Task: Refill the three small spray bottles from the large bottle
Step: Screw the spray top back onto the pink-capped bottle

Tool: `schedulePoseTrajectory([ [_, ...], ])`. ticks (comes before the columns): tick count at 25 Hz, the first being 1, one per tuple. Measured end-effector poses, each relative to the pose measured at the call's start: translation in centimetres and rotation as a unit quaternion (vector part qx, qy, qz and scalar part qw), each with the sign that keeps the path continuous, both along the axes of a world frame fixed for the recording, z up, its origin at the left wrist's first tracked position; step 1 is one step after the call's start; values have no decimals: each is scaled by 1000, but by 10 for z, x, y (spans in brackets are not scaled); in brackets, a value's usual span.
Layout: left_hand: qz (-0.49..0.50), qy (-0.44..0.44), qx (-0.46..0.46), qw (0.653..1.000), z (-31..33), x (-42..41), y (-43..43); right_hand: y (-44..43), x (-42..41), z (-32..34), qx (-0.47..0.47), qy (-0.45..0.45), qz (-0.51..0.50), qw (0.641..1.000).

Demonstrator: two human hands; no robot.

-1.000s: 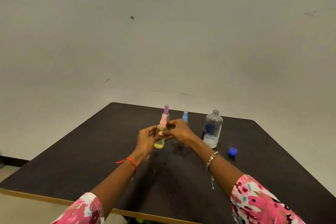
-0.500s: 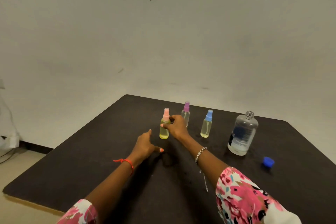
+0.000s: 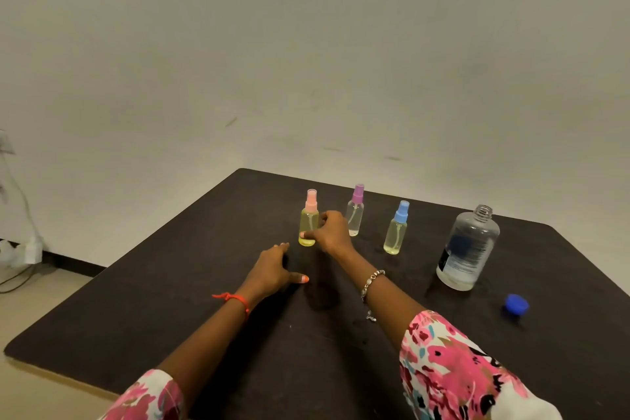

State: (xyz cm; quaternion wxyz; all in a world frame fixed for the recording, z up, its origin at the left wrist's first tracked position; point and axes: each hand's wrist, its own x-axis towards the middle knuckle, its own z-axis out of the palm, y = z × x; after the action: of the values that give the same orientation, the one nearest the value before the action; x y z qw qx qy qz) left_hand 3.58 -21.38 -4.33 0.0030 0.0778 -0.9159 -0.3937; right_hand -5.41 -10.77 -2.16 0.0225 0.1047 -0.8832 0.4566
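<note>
A second ago both hands held the pink-capped spray bottle (image 3: 309, 222) in the air; now it stands capped on the table (image 3: 170, 300), left of the large bottle (image 3: 468, 249), beyond the purple-capped bottle (image 3: 355, 211) and blue-capped bottle (image 3: 396, 230). The right hand (image 3: 329, 232) keeps a loose grip on it, while the left hand (image 3: 272, 269) has dropped away, open and empty. This bottle looks finished; the large bottle's blue cap (image 3: 516, 303) lies just right of it.

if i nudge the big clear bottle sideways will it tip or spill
The large bottle looks nearly empty, so probably light and easy to slide or tip. Its neck is open, the blue cap lying apart, so tipping could spill the little left.
</note>
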Motion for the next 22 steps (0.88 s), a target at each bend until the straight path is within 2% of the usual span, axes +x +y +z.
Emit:
schedulePoseTrajectory([
  [5,3,38,20,999,10,10,21,63,35,22,32,-52,56,997],
  [8,-12,58,38,998,20,13,56,127,52,46,181,-175,85,964],
  [10,-34,75,44,996,25,8,83,168,57,57,294,-240,62,923],
  [12,-61,91,66,992,31,4,116,210,63,63,366,-259,7,894],
  [14,-87,91,96,987,37,4,145,247,62,61,346,-222,-108,905],
  [16,-104,74,125,984,39,1,169,274,58,50,315,-137,-203,917],
  [17,-105,67,138,983,36,0,177,279,57,45,316,-117,-218,916],
  [19,-105,66,156,980,34,0,184,279,54,33,315,-121,-175,925],
  [22,-126,48,155,979,31,-22,219,302,32,15,290,-182,-146,928],
])
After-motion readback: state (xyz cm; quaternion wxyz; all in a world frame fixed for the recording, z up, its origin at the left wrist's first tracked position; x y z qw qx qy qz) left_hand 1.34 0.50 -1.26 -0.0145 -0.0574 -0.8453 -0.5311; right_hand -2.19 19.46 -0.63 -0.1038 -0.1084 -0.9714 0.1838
